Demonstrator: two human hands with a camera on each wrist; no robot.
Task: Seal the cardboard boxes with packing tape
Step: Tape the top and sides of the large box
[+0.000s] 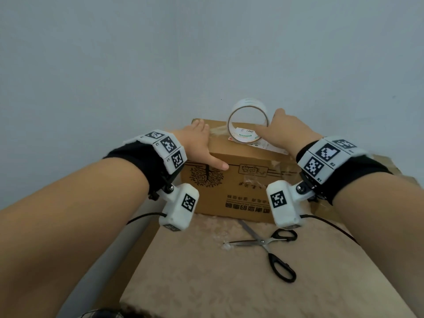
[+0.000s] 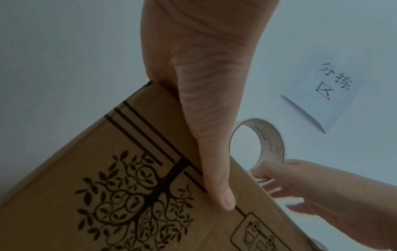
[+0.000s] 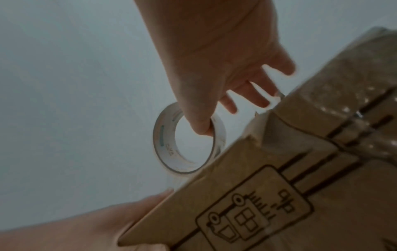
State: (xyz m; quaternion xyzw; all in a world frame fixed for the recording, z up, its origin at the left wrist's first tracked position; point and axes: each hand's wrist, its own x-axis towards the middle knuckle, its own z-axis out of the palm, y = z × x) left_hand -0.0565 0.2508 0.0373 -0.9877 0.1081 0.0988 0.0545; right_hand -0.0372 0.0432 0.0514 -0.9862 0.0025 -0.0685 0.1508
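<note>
A brown cardboard box [image 1: 241,187] with a tree print stands on the cloth-covered table, flaps closed. My left hand [image 1: 204,143] lies flat on its top left, the thumb [image 2: 214,169] straight down the front face. A clear tape roll [image 1: 249,103] stands on edge on the box top. My right hand [image 1: 268,121] pinches it, thumb [image 3: 199,122] inside the core and index finger outside; the other fingers are spread. Crinkled clear tape lies on the box top and over the right of its front face [image 3: 343,84].
Black-handled scissors [image 1: 273,244] lie open on the beige cloth [image 1: 195,271] just in front of the box. The box's far side stands near a pale wall, where a handwritten paper note [image 2: 322,95] hangs. The table drops off along its left edge. More cardboard [image 1: 385,161] shows behind my right wrist.
</note>
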